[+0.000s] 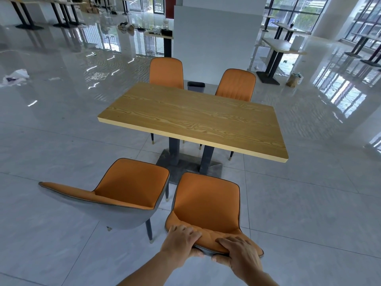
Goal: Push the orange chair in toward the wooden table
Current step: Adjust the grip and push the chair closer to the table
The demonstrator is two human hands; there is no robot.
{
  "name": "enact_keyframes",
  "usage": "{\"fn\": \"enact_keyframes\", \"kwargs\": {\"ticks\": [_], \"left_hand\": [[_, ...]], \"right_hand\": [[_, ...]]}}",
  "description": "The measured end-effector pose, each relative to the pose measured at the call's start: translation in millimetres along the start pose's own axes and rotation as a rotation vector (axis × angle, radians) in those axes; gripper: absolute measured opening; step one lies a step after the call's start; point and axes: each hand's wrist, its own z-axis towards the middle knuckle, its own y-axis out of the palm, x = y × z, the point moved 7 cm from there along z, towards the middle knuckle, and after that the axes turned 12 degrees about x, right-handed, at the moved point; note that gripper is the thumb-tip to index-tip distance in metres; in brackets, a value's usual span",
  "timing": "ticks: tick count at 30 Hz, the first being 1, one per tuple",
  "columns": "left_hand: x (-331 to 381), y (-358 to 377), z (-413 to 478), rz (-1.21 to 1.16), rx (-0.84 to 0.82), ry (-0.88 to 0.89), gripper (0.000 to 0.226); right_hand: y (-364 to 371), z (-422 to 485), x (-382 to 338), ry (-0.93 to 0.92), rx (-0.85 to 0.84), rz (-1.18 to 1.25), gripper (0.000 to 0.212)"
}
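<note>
An orange chair [207,201] with a grey back shell stands right in front of me, its seat facing the wooden table [193,118]. My left hand [181,241] and my right hand [240,253] both grip the top edge of its backrest, fingers over the orange front and thumbs under the grey rim. The seat's front edge lies short of the table's near edge, close to the table's dark metal base [189,166]. The chair's legs are hidden under the seat.
A second orange chair [123,188] stands to the left, turned away from the table and nearly touching the held chair. Two more orange chairs [166,72] sit tucked at the far side, with a dark bin [195,86] between them. Glossy tiled floor lies all round.
</note>
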Motion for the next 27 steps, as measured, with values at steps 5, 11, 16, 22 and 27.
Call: {"fn": "enact_keyframes", "kwargs": {"ticks": [5,11,16,22,27], "left_hand": [[0.7,-1.8,-2.3,-0.021,0.012,-0.012,0.062],[-1.1,-16.6,-5.7,-0.172,-0.012,-0.063,0.067],[-30.7,-56.4,-6.9,-0.213,0.196,-0.235,0.055],[-64.7,-101.1,1.1,0.0,0.337,-0.248,0.047],[-66.1,-142.6,4.7,0.046,0.384,-0.23,0.05]], "right_hand": [[1.7,-2.5,2.5,0.027,0.02,-0.008,0.102],[-13.0,-3.4,-3.4,0.13,-0.069,0.05,0.074],[-40.1,13.9,-5.5,0.24,0.058,0.168,0.05],[-82.1,33.9,-12.1,0.203,0.194,0.06,0.037],[-115.9,38.9,-15.0,0.199,0.294,0.043,0.045]]}}
